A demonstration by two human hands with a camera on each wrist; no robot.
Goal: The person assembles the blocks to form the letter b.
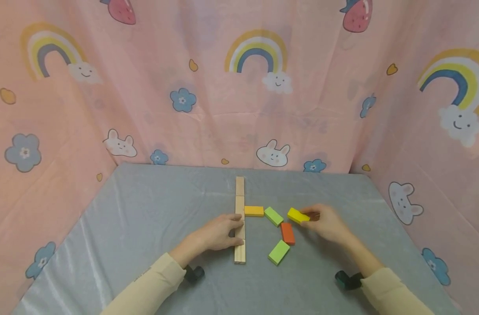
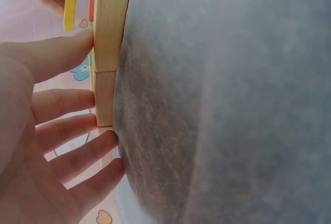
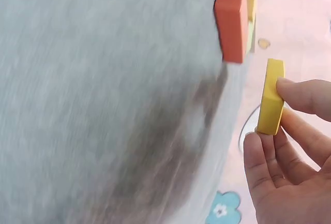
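My right hand [image 1: 328,224] pinches a yellow block [image 1: 297,215] between thumb and fingers, held over the table to the right of the other coloured blocks. In the right wrist view the yellow block [image 3: 271,97] is tilted nearly upright. My left hand [image 1: 220,232] has its fingers spread against a straight row of plain wooden blocks [image 1: 240,252]. The thumb and fingertips touch the row's side in the left wrist view. From the row's right side, a yellow-orange block [image 1: 254,211], a light green block [image 1: 273,216], an orange-red block [image 1: 288,233] and another green block [image 1: 279,252] form a curve.
A grey cloth covers the table [image 1: 153,205]. Behind and at both sides hangs a pink curtain [image 1: 208,131] printed with rainbows, flowers and rabbits. Dark wrist-worn devices, one by the left sleeve [image 1: 195,274] and one by the right [image 1: 346,280], stick out near the table.
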